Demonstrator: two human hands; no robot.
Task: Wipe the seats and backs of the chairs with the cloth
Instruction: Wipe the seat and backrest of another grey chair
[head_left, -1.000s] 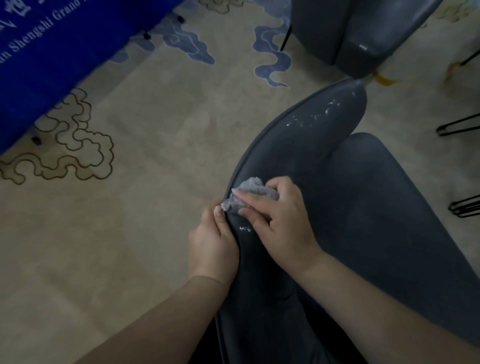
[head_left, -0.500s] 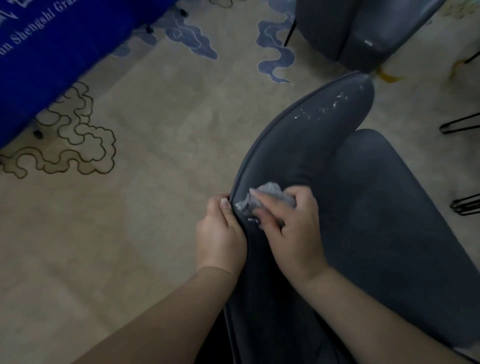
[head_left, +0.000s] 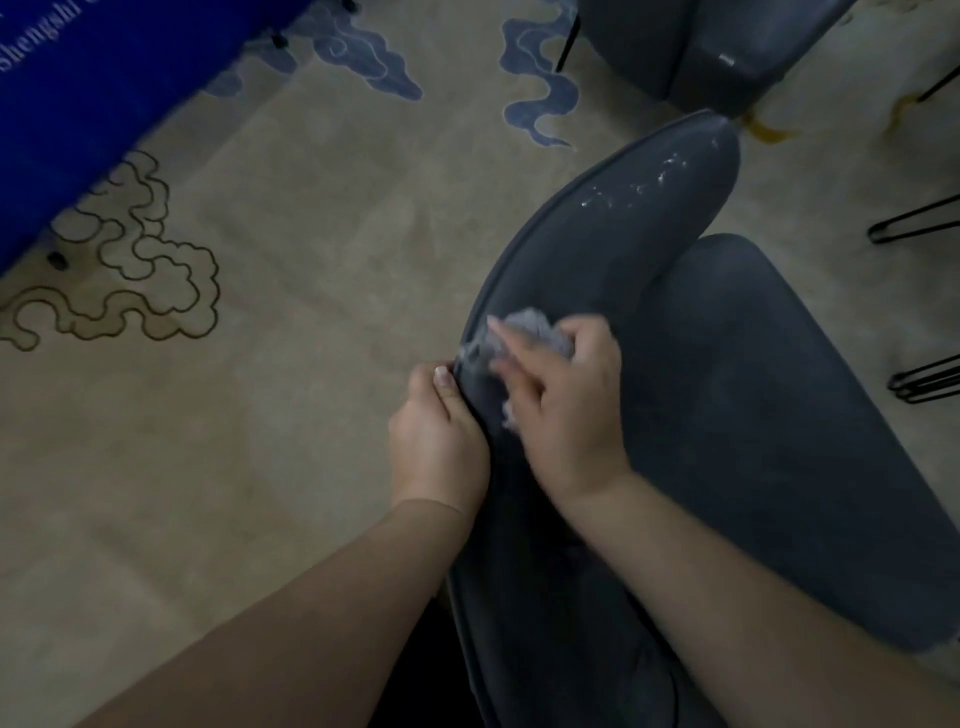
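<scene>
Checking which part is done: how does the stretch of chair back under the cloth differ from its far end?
The chair back near the cloth shows only faint marks, while its far end carries plain white specks. The right hand presses the cloth on the near stretch and the left hand grips its edge; nothing touches the far end. Both are the same dark grey upholstery.

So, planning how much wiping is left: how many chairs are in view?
2: the near chair under both hands, and a second chair at the top edge. Black legs at the right may belong to others out of frame.
</scene>
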